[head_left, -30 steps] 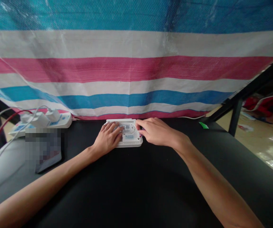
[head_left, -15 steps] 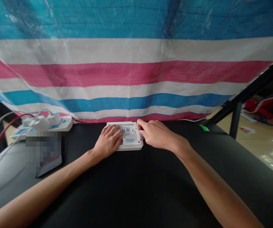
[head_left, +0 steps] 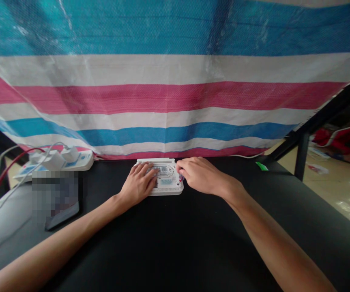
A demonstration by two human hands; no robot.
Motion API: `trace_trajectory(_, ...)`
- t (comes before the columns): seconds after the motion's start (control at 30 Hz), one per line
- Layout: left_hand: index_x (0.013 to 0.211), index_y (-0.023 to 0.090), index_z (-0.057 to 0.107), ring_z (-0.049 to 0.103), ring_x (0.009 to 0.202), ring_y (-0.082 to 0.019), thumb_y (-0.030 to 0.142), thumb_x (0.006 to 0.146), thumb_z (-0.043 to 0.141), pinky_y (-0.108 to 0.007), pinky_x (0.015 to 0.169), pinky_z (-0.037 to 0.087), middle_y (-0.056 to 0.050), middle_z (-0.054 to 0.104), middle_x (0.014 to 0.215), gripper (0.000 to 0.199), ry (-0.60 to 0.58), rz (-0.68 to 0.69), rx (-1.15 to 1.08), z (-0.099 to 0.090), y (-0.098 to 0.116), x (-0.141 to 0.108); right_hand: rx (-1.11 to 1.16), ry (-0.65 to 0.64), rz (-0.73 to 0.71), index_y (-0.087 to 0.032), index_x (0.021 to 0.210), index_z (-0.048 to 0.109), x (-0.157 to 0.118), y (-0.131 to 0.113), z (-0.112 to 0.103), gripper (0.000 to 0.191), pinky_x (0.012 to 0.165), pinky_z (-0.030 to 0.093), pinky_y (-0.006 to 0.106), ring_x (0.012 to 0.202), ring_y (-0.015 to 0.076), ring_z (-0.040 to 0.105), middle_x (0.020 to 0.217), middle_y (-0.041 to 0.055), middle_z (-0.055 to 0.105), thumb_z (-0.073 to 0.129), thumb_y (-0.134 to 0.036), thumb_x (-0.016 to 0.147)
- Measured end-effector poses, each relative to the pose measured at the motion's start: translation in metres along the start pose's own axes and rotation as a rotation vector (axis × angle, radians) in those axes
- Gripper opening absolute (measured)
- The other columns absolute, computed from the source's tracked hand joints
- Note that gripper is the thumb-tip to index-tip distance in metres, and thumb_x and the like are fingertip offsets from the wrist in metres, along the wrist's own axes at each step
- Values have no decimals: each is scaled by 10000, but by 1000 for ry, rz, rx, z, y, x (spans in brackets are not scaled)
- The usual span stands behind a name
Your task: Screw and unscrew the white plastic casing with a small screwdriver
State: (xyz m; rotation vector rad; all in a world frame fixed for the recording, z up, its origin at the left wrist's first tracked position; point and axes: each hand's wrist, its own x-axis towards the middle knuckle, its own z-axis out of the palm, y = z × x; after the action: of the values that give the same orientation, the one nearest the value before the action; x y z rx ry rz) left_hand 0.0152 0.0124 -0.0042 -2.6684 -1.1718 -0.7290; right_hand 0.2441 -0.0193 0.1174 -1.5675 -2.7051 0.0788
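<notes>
The white device [head_left: 170, 188] lies flat on the black worktop [head_left: 175, 243], close to the striped sheet [head_left: 165, 97] behind it, with its vented, labelled face up. The left hand [head_left: 137, 183] rests on its left part, fingers spread and open, palm down. The right hand [head_left: 203, 176] is at its right edge, the fingers closed in a pinch on what looks like a small red and purple piece [head_left: 181, 177]; its full shape is hidden.

The likeliest trouble is at that pinch: the piece is small and held only by the fingertips, so it could slip out and roll off across the smooth worktop. A sideways push from the right hand could also turn or slide the device if the left palm presses too lightly. The right hand hides part of the edge, so the piece could sit crooked unnoticed. The power strip [head_left: 85, 160] and its cables stand well apart on the left, so snagging seems unlikely.
</notes>
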Motion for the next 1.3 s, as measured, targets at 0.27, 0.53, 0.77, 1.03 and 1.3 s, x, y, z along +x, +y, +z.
trace_trajectory(0.27,1245,198,612,533,1220,-292,320,997,417,-496,1041,422,-124,602,1307,339,-25,7,12,-3,1,1,-62,11,70,-166,998,635,2,-1,2,317,627,317,314,778,233,680,878,118,742,328,-243,1014)
trace_trajectory(0.53,1264,196,593,531,1223,-288,336,1009,397,-474,1030,415,-121,595,1314,350,-38,2,21,-2,0,1,33,20,44,-170,976,617,2,2,3,221,653,314,291,822,197,640,942,85,726,399,-207,982)
trace_trajectory(0.77,1261,193,595,532,1220,-286,345,1015,387,-465,1023,415,-121,594,1312,356,-50,4,28,-3,-1,1,0,48,51,-157,1067,613,3,1,3,240,648,309,295,774,199,634,908,98,732,394,-184,972)
trace_trajectory(1.03,1257,183,595,539,1204,-295,346,1014,388,-474,1008,427,-130,596,1300,358,-36,14,28,-2,-1,1,-36,53,115,-155,926,640,3,1,5,340,612,278,309,750,213,640,855,119,726,340,-289,1013)
trace_trajectory(1.3,1248,182,599,539,1207,-293,339,1013,397,-475,1024,425,-123,597,1307,348,-30,20,47,-2,-1,1,185,42,7,-181,1013,592,2,5,1,161,627,295,273,782,172,639,878,50,729,484,-130,905)
